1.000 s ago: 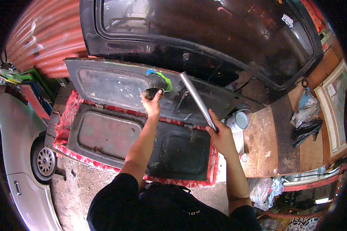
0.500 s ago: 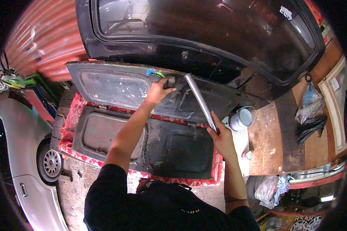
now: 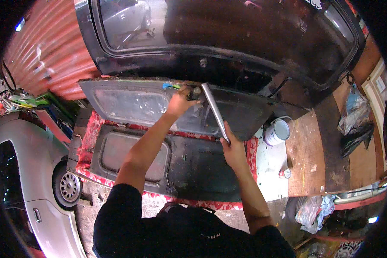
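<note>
Gripping a smooth, cylindrical metal bar (image 3: 214,109)

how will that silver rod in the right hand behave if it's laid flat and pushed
The silver rod is probably stiff, as it extends straight from the right hand with no visible sag. Its smooth, shiny surface could be somewhat slippery. It looks round along its length, so it may roll if pushed sideways.

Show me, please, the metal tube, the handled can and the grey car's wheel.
Metal tube (image 3: 215,109): head view, middle of its shaft.
Handled can (image 3: 281,130): head view, round top.
Grey car's wheel (image 3: 70,187): head view, hub.
</note>
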Demonstrator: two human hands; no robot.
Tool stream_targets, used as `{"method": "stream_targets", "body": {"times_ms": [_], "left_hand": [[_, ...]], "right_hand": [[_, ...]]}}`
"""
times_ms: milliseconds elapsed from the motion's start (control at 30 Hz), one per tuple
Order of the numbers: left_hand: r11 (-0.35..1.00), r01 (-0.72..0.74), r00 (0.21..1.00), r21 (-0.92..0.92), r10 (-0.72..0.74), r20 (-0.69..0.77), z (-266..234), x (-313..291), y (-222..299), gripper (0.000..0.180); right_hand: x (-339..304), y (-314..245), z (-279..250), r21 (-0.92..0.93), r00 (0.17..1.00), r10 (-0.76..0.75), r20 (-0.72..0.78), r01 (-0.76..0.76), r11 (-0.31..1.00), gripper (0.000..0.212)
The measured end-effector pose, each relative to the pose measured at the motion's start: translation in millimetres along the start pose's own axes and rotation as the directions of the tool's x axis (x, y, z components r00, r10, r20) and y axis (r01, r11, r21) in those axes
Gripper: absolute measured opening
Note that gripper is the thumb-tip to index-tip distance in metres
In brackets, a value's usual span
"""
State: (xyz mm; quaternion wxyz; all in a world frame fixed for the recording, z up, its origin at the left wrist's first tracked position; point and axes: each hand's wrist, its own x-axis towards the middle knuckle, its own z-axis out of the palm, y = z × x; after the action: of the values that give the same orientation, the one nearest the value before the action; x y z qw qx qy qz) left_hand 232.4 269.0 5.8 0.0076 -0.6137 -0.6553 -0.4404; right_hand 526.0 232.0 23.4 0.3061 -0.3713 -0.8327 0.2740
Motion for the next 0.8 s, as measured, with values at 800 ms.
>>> {"method": "stream_targets", "body": {"times_ms": [800], "left_hand": [[0.991, 0.127, 0.992, -0.041, -0.127, -0.006, 7.0, -12.1, 18.0, 0.057]], "right_hand": [[12.0, -16.6, 2.7, 0.132, 1.000, 0.015, -0.024, -0.011, 0.991, 0.060]]}}
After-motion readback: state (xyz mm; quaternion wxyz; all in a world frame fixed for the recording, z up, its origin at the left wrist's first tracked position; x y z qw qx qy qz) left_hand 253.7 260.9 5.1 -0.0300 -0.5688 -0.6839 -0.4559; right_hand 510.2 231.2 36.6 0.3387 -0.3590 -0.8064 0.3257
